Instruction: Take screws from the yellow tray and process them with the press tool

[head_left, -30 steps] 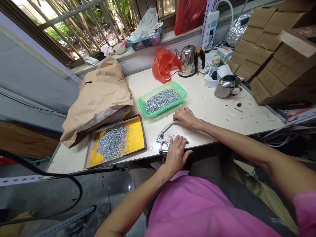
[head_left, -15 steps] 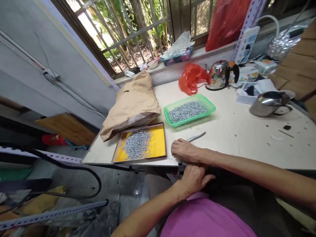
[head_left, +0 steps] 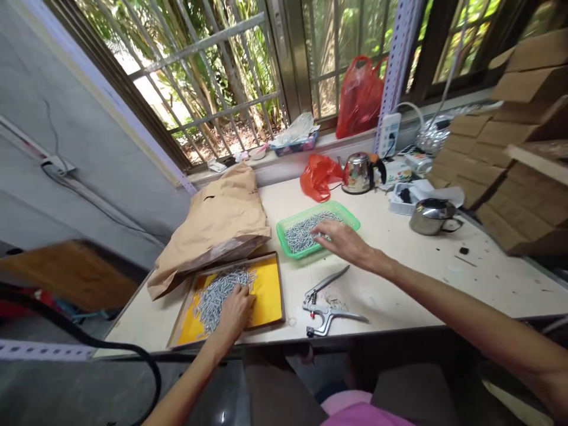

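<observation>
My left hand [head_left: 238, 305] reaches down onto a pile of small silvery metal pieces [head_left: 215, 302] in a shallow tray with a yellow bottom [head_left: 268, 290]. Its fingers are bent together, and their tips are hidden. Over the green plastic basket [head_left: 354, 219], my right hand [head_left: 341, 239] has its fingers apart, thumb and fingertips close to similar small metal rods [head_left: 302, 232]. Silver pliers [head_left: 327, 312] with a spring between the handles lie on the table between both hands, touched by neither. Several tiny bits [head_left: 336, 303] are scattered beside them.
A large brown paper bag [head_left: 217, 222] leans behind the tray. At the back are a red plastic bag [head_left: 320, 177], a kettle [head_left: 357, 173] and a white box [head_left: 402, 201]. A steel pot [head_left: 432, 217] stands right, before stacked cardboard [head_left: 510, 177].
Both hands have come apart from the front edge, leaving the pliers on the table. The left moved to the tray's pile, the right forward to the green basket. The view has shifted.
</observation>
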A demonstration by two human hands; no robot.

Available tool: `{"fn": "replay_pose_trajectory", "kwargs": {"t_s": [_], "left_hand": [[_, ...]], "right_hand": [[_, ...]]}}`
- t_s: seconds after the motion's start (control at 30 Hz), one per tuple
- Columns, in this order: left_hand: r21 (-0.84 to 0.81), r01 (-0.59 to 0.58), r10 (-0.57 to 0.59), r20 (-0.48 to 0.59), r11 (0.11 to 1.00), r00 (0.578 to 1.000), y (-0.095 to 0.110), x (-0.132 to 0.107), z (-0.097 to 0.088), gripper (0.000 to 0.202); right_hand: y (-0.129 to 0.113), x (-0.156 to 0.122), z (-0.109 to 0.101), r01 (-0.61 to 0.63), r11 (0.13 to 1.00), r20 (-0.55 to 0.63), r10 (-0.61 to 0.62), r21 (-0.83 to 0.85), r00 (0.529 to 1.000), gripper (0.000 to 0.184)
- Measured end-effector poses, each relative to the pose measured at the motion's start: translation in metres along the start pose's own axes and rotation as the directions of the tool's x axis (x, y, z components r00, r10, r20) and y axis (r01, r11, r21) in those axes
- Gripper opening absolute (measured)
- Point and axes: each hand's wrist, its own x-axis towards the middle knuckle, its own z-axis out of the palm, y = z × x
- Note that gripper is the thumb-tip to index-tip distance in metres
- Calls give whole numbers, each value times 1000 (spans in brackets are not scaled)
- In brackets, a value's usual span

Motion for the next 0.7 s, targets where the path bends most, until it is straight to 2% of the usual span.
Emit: {"fn": "replay_pose_trajectory", "kwargs": {"t_s": [0.13,0.2,0.27,0.33,0.37,0.43,0.47,0.57,0.7], "left_hand": [[-56,-49,47,-28,997,998,-7,6,4,26],[-194,-21,5,-80,981,997,-1,8,-2,24],[-439,61,-110,-87,896,990,14,9,-9,18],[-708,185,-202,60,682,978,40,11,-16,16],[-803,248,-194,168,542,967,55,11,-19,19],[-881,351,-121,330,317,936,86,11,-22,26],[-887,389,-92,378,249,921,99,12,-23,29],[-867,474,-42,473,155,880,125,13,-22,35],[-815,569,1,573,106,820,129,17,-18,35]], "right_hand": [[-9,-53,16,-49,996,171,35,80,985,16],[-13,-81,22,-69,994,264,43,89,964,18],[-16,-104,25,-55,996,353,28,67,935,20],[-17,-121,28,-35,999,421,22,24,907,24],[-17,-127,29,-33,999,445,29,1,895,25],[-18,-137,33,-38,999,469,50,-35,882,21],[-19,-140,34,-40,998,473,57,-46,879,20],[-21,-144,38,-52,995,470,84,-80,879,17],[-26,-143,38,-86,991,473,122,-98,873,12]]}}
